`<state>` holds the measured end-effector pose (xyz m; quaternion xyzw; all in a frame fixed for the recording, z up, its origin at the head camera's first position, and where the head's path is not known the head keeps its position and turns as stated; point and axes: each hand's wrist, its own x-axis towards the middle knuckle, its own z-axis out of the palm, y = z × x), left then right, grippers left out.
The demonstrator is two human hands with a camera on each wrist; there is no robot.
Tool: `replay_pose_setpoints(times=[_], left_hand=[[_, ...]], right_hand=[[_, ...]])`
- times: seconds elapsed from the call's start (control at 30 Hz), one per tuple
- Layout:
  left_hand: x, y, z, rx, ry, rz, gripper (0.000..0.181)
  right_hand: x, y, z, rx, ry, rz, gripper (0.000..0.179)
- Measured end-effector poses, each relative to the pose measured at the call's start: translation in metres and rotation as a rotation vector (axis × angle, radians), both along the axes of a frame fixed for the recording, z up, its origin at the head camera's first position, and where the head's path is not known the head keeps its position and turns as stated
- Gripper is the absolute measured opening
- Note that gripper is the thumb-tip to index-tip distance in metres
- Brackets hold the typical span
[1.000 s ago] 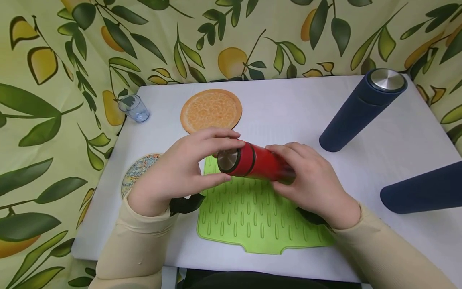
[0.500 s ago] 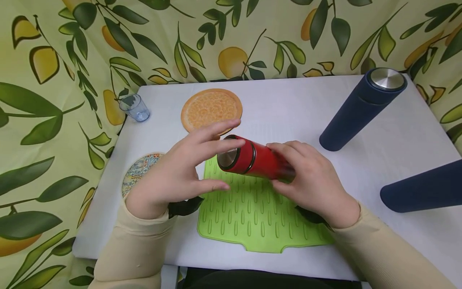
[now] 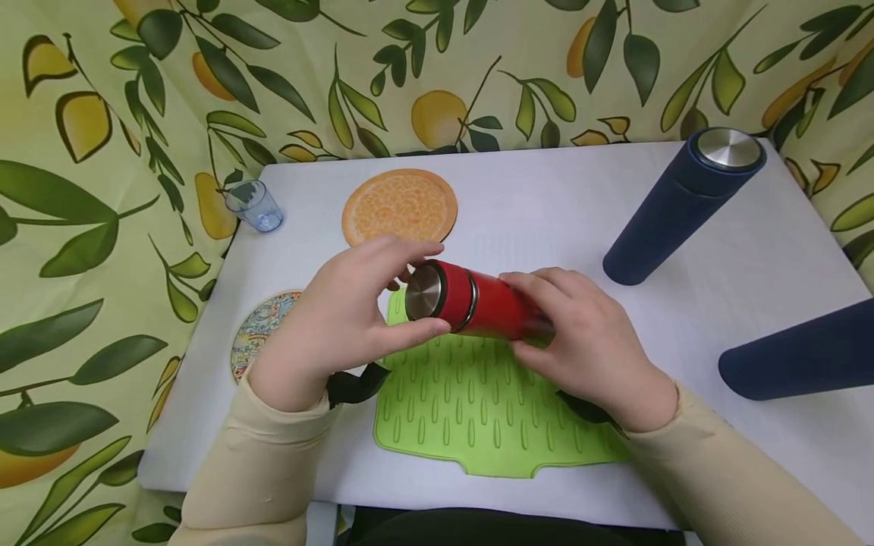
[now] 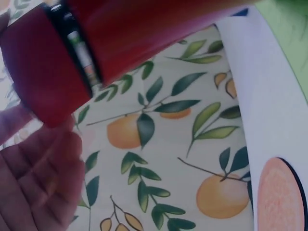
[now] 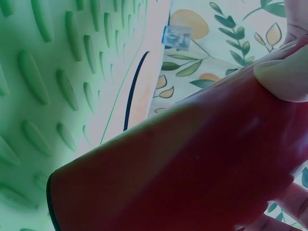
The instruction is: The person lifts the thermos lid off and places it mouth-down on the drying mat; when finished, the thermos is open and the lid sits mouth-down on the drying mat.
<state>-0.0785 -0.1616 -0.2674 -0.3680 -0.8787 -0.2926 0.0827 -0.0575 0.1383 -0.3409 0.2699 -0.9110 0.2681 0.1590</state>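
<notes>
A red thermos [image 3: 498, 303] is held tilted above the green ribbed mat [image 3: 471, 402], its steel-topped lid [image 3: 437, 292] pointing left. A shiny silver band shows between lid and body. My right hand [image 3: 587, 334] grips the lower body, thumb on the near side and fingers over the top. My left hand [image 3: 348, 303] is at the lid, thumb along its near edge and the other fingers bent behind it. In the left wrist view, fingers [image 4: 62, 159] touch the lid's outer end. The right wrist view shows the thermos body [image 5: 192, 159] filling the lower middle, a thumb across it.
Two dark blue thermoses, one upright [image 3: 683, 208] and one partly cut off [image 3: 799, 353], stand on the right. An orange round mat [image 3: 399, 205] lies at the back. On the left are a blue glass [image 3: 254, 206] and a patterned round mat [image 3: 262, 326].
My left hand spread away from the lid half a second ago, then came back around it. The silver band shows more now. My right hand has hardly moved.
</notes>
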Motion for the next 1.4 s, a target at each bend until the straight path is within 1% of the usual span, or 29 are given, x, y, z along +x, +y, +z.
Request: replay_pose_setpoints(times=[0.03,0.07,0.1,0.13,0.2,0.27,0.33,0.4,0.53,0.67,0.77,0.87,0.97,1.03,1.13,1.2,1.27,1.4], left_hand=[[0.000,0.000,0.000,-0.010,0.008,0.010,0.084],[0.000,0.000,0.000,-0.015,0.011,0.004,0.088],[0.000,0.000,-0.001,-0.012,0.011,-0.015,0.090],[-0.001,-0.001,0.000,-0.003,0.011,-0.048,0.089],[-0.002,-0.004,0.000,0.013,0.012,-0.127,0.082],[-0.002,-0.006,0.001,0.012,0.020,-0.189,0.071],[-0.003,-0.006,0.001,0.004,0.034,-0.218,0.064],[-0.003,-0.006,0.002,-0.005,0.043,-0.217,0.061],[-0.005,-0.005,0.001,0.007,0.037,-0.179,0.060],[-0.006,-0.003,-0.002,0.037,0.051,-0.097,0.063],[-0.006,-0.002,-0.005,0.070,0.085,-0.040,0.064],[-0.007,-0.003,-0.007,0.120,0.132,-0.002,0.061],[-0.006,-0.008,-0.008,0.169,0.175,0.036,0.060],[-0.006,-0.012,-0.008,0.180,0.182,0.066,0.059],[-0.006,-0.016,-0.011,0.160,0.140,0.098,0.060],[-0.008,-0.017,-0.015,0.114,0.090,0.117,0.060],[-0.009,-0.017,-0.020,0.042,0.029,0.133,0.062],[-0.015,-0.016,-0.030,-0.140,-0.085,0.150,0.062]], right_hand=[[0.000,0.000,0.000,-0.001,0.004,0.002,0.078],[-0.001,0.000,0.000,-0.001,0.008,0.002,0.078],[-0.001,0.000,0.000,-0.002,0.011,0.003,0.078],[-0.001,0.001,0.000,-0.003,0.014,0.002,0.078],[-0.002,0.001,0.000,-0.003,0.014,-0.002,0.079],[-0.002,0.002,0.000,0.000,0.010,-0.007,0.079],[-0.002,0.002,0.000,0.003,0.007,-0.010,0.079],[-0.003,0.002,-0.001,0.004,0.003,-0.011,0.079],[-0.003,0.002,-0.001,0.001,0.003,-0.013,0.078],[-0.003,0.000,-0.001,-0.004,0.008,-0.020,0.077],[-0.003,0.000,-0.001,-0.004,0.007,-0.022,0.078],[-0.004,0.001,0.001,-0.012,-0.002,-0.030,0.079],[-0.006,0.006,0.004,-0.038,-0.023,-0.052,0.081],[-0.008,0.010,0.007,-0.069,-0.039,-0.073,0.082],[-0.012,0.015,0.010,-0.144,-0.068,-0.105,0.084],[-0.016,0.018,0.011,-0.221,-0.089,-0.125,0.084],[-0.021,0.018,0.011,-0.320,-0.125,-0.152,0.086],[-0.034,0.016,0.011,-0.505,-0.221,-0.212,0.091]])
